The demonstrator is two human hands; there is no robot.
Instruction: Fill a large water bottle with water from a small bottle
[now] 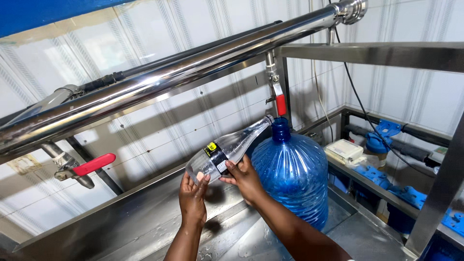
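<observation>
Under the red-handled tap (279, 99), we are gripping the clear bottle (231, 147) with left hand (193, 199) and right hand (245, 176); tilted so, its mouth could miss the spout and spill.

A wet steel basin (145, 217) (shiny, trough-like) carries the big blue water jug (292, 174).
</observation>
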